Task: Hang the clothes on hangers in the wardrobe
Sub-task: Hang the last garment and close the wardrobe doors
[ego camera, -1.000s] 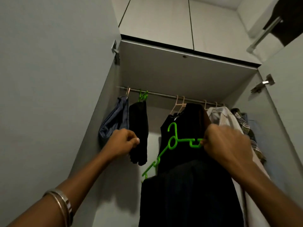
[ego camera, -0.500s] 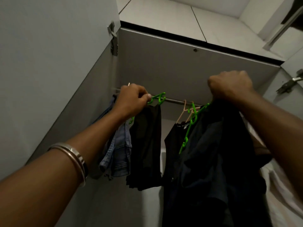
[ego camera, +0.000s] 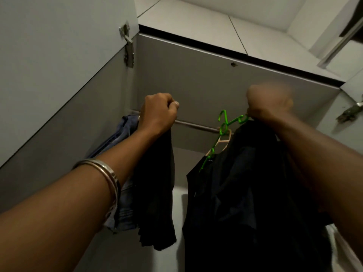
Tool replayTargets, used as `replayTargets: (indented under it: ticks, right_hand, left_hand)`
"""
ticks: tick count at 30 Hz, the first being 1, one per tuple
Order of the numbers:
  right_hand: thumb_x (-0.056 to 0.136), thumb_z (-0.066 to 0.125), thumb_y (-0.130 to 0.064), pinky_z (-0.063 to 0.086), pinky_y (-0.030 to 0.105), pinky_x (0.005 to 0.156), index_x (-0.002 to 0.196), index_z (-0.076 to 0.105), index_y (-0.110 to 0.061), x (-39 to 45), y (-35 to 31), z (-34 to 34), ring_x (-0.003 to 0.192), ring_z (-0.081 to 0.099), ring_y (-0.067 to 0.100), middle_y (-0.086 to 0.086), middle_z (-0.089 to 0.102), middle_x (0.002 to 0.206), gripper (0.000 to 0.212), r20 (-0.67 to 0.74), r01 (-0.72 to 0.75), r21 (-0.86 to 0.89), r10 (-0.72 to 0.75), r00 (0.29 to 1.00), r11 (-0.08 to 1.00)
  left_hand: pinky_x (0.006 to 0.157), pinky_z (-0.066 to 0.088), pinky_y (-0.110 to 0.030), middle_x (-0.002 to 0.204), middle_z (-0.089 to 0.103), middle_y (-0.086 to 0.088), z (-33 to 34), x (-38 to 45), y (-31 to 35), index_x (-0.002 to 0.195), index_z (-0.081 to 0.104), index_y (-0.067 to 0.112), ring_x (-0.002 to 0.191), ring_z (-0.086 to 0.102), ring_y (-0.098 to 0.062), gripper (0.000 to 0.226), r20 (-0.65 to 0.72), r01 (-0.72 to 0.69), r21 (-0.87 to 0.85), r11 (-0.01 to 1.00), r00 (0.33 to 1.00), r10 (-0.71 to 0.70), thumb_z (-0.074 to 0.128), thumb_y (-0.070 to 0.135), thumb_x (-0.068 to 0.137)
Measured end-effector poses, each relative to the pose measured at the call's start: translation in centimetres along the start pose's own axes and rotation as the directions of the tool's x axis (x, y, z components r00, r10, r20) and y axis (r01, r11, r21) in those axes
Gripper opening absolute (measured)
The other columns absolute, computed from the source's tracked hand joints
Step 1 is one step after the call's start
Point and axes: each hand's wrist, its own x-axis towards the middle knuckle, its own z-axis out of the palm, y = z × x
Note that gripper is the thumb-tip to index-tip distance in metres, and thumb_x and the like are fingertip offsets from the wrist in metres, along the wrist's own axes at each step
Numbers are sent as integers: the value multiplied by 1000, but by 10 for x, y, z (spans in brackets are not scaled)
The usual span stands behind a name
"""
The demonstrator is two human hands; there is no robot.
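Green plastic marks the hanger [ego camera: 225, 125] we are carrying, its hook now raised to just above the wardrobe rail [ego camera: 196, 125], where a second ago it hung well below the rail at chest level. Our right hand [ego camera: 269, 104] is clamped on the hanger's upper arm, fingers curled tight, and the dark garment [ego camera: 255, 193] draped from it drops below the rail on the right side. Our left hand [ego camera: 157, 112] has also climbed to the rail; it is curled at the top of the short black garment [ego camera: 157, 193] already hanging there, though we cannot tell whether it grips that hanger or the rail itself. Left of that, against the wardrobe's side wall, hangs a blue denim piece [ego camera: 125, 138]. Between our two hands a bare stretch of rail shows, which suggests the left hand has pushed the hung clothes aside to make room. A pale hanger [ego camera: 224, 141] sits under the rail just behind the green one. We judge the lift done and the hooking not yet finished: the green hook looks close to the rail but not clearly over it.
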Motion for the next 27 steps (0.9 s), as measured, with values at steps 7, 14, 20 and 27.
replayTargets:
  ticks: [7,14,20,27]
  right_hand:
    - [91,50,-5,37,34,71,105,67,-5,32,-49,24,101,63,37,17,66,108,23,-24,58,55,-57,998,997]
    - [91,46,2,40,35,71,104,66,-3,40,-93,54,99,63,37,16,66,105,24,5,62,78,-63,998,995]
    - [92,45,1,48,38,81,114,63,-1,37,-132,59,109,60,39,19,62,118,29,65,65,124,-73,995,990]
    - [82,75,-12,49,42,84,109,59,-1,42,-116,46,110,56,40,21,58,114,33,145,-62,489,-11,989,870]
  left_hand:
    - [66,50,-32,75,69,-9,5,38,6,77,70,12,73,64,-26,24,-24,-22,10,1000,999,22,58,29,88]
    - [64,40,-26,75,68,-6,0,41,-25,78,70,12,71,61,-19,24,17,4,63,998,1000,-5,59,30,90]
    - [73,52,-35,76,70,-8,-6,30,-36,79,73,11,78,65,-24,30,93,-69,62,996,994,63,59,36,89]
    - [94,40,-43,112,62,-17,9,8,-21,106,61,11,109,55,-37,65,165,11,383,924,983,-80,53,70,80]
